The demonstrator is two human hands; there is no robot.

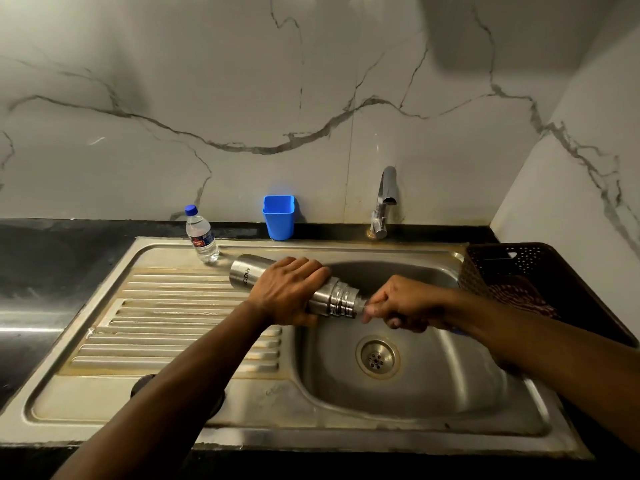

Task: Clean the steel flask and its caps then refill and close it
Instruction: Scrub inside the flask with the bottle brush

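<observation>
- Gripping the steel flask [242, 273] around its middle, the left hand [289, 292] is holding it nearly level over the edge of the sink basin [433, 386], base pointing toward the ribbed drainboard [180, 327] and threaded neck pointing right.
- The right hand [403, 304] is curling its fingers at the flask's open mouth; it seems to be holding something there, perhaps a brush handle or a clear inner cap, but what it is cannot be made out.
- Judging by the pose, the step in hand is cleaning the neck or inside of the flask, so the task is looking early: no refilling or closing is showing yet.
- Doing this well is meaning keeping the left grip firm on the smooth wet steel, since a slick body is likely to twist or slide under the right hand's working force.
- Keeping the mouth tilted slightly down over the basin is helping dirty water run toward the drain [376, 356] rather than onto the drainboard.
- The tap [384, 202] is standing behind the basin with no water visibly running; rinsing is likely needing the mouth brought under it.
- A small plastic water bottle [202, 235] is standing on the sink's back edge just beyond the flask's base, a blue cup [278, 218] is sitting against the wall, and a dark perforated basket [519, 271] is resting at the right.
- A dark round object, possibly a cap, is partly hidden under the left forearm.
</observation>
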